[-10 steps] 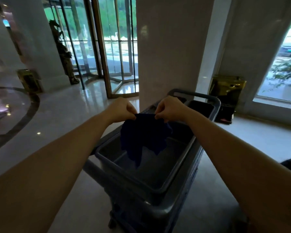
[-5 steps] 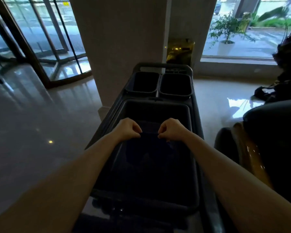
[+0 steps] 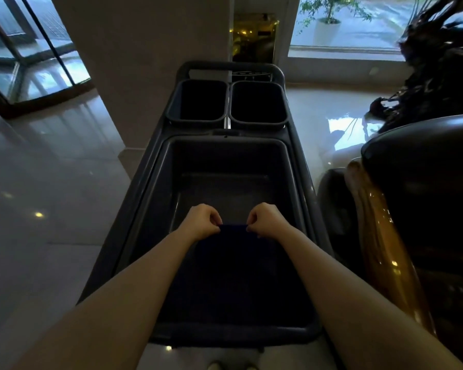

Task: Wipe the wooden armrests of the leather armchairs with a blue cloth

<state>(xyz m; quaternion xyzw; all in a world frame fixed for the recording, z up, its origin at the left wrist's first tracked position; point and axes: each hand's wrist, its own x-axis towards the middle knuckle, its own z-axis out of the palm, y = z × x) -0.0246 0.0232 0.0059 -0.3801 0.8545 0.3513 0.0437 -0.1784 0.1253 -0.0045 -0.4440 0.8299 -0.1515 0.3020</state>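
Observation:
A dark blue cloth (image 3: 234,260) hangs flat between my hands over the large grey bin (image 3: 155,188) of a cleaning cart. My left hand (image 3: 202,221) pinches its top left corner and my right hand (image 3: 265,220) pinches its top right corner. Both hands are closed on the cloth's upper edge. At the right stands a dark leather armchair (image 3: 422,182) with a glossy wooden armrest (image 3: 380,236) running down its near side, apart from both hands.
Two small dark bins (image 3: 201,102) (image 3: 257,102) sit at the cart's far end below its handle (image 3: 230,65). A stone pillar (image 3: 145,62) rises behind the cart. Polished floor (image 3: 43,182) spreads left toward glass doors (image 3: 24,49). A dark sculpture (image 3: 439,62) stands at right by a window.
The view has swung right and tilted down, bringing the armchair in at right. My hands have drawn the cloth back toward me and lower over the large bin, stretched flat.

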